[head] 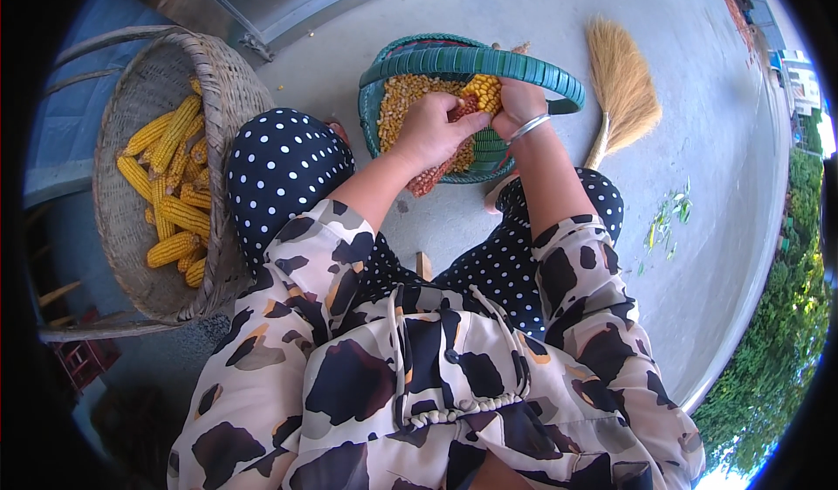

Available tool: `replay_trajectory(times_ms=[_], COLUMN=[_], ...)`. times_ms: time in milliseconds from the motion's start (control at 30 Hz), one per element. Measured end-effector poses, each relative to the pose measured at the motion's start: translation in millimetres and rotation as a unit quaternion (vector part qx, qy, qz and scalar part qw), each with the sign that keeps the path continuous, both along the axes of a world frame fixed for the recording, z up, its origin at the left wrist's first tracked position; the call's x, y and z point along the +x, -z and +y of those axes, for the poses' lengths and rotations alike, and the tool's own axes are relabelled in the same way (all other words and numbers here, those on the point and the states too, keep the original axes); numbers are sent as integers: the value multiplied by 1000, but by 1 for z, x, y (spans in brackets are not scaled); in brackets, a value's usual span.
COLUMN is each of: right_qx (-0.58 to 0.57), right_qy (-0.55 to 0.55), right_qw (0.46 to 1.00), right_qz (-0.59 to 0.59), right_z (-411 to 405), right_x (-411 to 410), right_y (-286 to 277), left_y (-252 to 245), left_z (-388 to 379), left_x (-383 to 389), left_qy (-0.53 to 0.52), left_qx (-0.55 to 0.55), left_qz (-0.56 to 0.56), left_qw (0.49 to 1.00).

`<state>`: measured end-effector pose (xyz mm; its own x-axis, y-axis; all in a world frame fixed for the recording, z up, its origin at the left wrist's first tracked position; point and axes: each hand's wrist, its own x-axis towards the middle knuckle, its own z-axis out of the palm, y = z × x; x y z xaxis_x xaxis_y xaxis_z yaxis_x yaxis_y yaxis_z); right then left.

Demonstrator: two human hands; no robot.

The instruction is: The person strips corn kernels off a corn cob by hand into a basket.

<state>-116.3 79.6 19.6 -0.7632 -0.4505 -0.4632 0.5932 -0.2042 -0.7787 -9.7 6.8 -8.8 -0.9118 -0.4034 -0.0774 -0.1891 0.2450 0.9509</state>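
Observation:
My left hand (432, 127) grips a reddish, mostly bare corn cob (429, 179), whose lower end sticks out beneath the palm. Its thumb presses toward an ear of corn (483, 92) with yellow kernels, held by my right hand (520, 107). Fingers cover where the two meet, so I cannot tell whether they are one piece. A silver bangle (529, 128) circles the right wrist. Both hands are over a green woven basket (488, 153), partly under its arched handle (471, 61). Loose yellow corn kernels (393, 107) lie inside it.
To the left, a large wicker basket (118, 228) holds several yellow corn ears (173, 136). A straw broom (619, 84) lies on the concrete floor (707, 97) at right, with green leaf scraps (671, 218) nearby. My knees in dotted trousers (288, 176) flank the green basket.

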Motion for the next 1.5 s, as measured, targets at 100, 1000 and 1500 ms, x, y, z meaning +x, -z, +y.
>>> replay_trajectory(times_ms=[100,1000,1500], right_qx=[-1,-23,-32], right_qy=[6,-8,-41], right_qw=[1000,1000,999], right_qz=[-13,-19,13], right_z=[2,4,2], right_x=[-3,-3,0], right_y=[-2,2,3], left_y=[0,3,-3], left_z=[-1,1,2], left_x=[-1,-3,0], left_qy=[26,-2,-8], left_qx=[61,292,270], left_qz=[-30,-31,-66], left_qw=[997,956,961])
